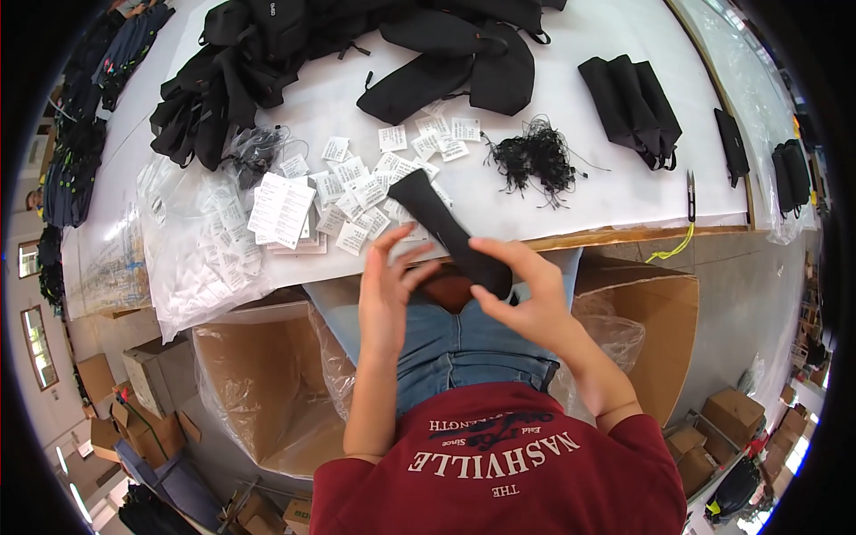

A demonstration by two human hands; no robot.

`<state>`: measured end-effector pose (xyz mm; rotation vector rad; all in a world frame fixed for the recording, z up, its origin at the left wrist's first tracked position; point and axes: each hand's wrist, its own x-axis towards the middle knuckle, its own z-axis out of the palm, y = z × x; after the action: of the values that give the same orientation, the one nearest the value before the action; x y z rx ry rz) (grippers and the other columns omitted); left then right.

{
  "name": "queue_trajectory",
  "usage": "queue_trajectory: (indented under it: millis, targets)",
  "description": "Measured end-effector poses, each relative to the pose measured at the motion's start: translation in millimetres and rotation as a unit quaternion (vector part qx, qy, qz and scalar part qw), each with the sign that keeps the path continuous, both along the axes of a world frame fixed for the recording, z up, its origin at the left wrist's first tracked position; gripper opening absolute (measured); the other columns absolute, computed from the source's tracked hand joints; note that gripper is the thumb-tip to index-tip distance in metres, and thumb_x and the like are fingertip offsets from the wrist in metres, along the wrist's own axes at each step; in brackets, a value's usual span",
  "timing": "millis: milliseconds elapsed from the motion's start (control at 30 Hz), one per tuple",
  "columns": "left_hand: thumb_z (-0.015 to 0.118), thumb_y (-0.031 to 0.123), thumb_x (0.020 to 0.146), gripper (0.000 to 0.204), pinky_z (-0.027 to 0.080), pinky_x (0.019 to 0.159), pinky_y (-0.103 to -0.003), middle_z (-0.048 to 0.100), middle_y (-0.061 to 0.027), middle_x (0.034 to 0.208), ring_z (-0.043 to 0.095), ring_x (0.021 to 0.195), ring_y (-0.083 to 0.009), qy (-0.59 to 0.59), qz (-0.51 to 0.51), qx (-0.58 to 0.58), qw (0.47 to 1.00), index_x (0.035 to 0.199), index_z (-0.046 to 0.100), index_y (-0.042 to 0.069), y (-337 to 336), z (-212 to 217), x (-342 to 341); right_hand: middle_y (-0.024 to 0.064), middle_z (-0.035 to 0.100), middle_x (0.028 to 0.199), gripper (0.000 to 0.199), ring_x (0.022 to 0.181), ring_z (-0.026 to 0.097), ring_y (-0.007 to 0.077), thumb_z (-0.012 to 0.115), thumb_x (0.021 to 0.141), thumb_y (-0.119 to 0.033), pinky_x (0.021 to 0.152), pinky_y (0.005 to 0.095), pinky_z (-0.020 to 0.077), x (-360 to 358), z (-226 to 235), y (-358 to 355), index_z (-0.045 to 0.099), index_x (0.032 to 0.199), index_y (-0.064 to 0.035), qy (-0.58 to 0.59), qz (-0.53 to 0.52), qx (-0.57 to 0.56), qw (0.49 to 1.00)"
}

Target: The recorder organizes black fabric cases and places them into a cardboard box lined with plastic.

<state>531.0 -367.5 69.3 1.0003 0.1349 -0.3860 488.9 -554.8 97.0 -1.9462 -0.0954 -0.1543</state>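
Observation:
A long, narrow black fabric pouch (446, 234) hangs tilted over the table's front edge, above my lap. Its lower end is pinched between the thumb and fingers of my right hand (532, 299). Beside the pouch, my left hand (385, 292) is raised with its fingers apart, and I see nothing in it. The far end of the pouch lies over loose white printed tags (364, 189) scattered on the white table (588, 207). A stack of larger white cards (282, 210) sits left of those tags.
Black pouches (499, 62) are heaped at the back, with more (629, 107) at the right. Black strings (537, 162) lie tangled nearby. Small snips (691, 198) rest near the front edge. A clear bag of tags (207, 254) overhangs the left. Cardboard boxes (259, 379) stand below.

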Motion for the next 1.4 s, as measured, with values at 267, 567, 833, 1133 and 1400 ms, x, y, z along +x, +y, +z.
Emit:
queue_trajectory:
  millis: [267, 567, 833, 1133, 1400]
  targets:
    - [0.060, 0.018, 0.088, 0.042, 0.037, 0.095, -0.029, 0.054, -0.0073, 0.120, 0.051, 0.109, -0.0170, -0.130, -0.162, 0.202, 0.957, 0.126, 0.051, 0.003, 34.6, 6.3, 19.2, 0.0084, 0.062, 0.104, 0.032, 0.099, 0.059, 0.0153, 0.059, 0.084, -0.008, 0.088, 0.0272, 0.0448, 3.5, 1.6, -33.2, 0.056, 0.114, 0.0013, 0.116, 0.054, 0.337, 0.933]
    - [0.062, 0.024, 0.088, 0.029, 0.037, 0.085, -0.026, 0.056, -0.0056, 0.097, 0.050, 0.092, -0.0147, -0.238, -0.097, 0.183, 0.949, 0.103, 0.063, 0.000, 28.5, 2.9, 15.2, -0.0007, 0.058, 0.088, 0.032, 0.073, 0.050, 0.0073, 0.073, 0.073, -0.008, 0.064, 0.0206, 0.0394, 12.5, 19.4, -51.2, 0.069, 0.104, -0.0090, 0.111, 0.080, 0.074, 0.988]
    - [0.064, 0.028, 0.085, 0.027, 0.036, 0.083, -0.028, 0.052, -0.0071, 0.094, 0.049, 0.090, -0.0178, -0.272, -0.111, 0.194, 0.936, 0.092, 0.065, 0.001, 30.9, 3.5, 15.8, -0.0038, 0.055, 0.089, 0.037, 0.067, 0.043, 0.0053, 0.074, 0.070, -0.013, 0.056, 0.0194, 0.0342, 15.6, 29.4, -66.2, 0.072, 0.106, -0.0184, 0.216, 0.150, 0.022, 0.965]
    - [0.069, 0.019, 0.078, 0.021, 0.040, 0.079, -0.028, 0.049, -0.0078, 0.097, 0.049, 0.086, -0.0182, -0.318, -0.085, 0.281, 0.901, 0.093, 0.067, 0.004, 24.3, 13.7, 12.1, 0.0084, 0.045, 0.135, 0.039, 0.124, 0.037, 0.0308, 0.072, 0.068, -0.031, 0.103, 0.0423, 0.0263, 11.5, 23.0, -35.8, 0.071, 0.106, -0.0251, -0.075, 0.116, -0.252, 0.958]
    - [0.066, 0.022, 0.081, 0.022, 0.038, 0.081, -0.027, 0.049, -0.0076, 0.096, 0.049, 0.090, -0.0189, -0.325, -0.067, 0.257, 0.908, 0.094, 0.067, 0.004, 22.3, 14.1, 13.0, 0.0108, 0.051, 0.128, 0.037, 0.124, 0.037, 0.0306, 0.072, 0.067, -0.020, 0.103, 0.0417, 0.0275, 13.6, 18.2, -44.0, 0.068, 0.103, -0.0111, -0.009, 0.031, -0.058, 0.998]
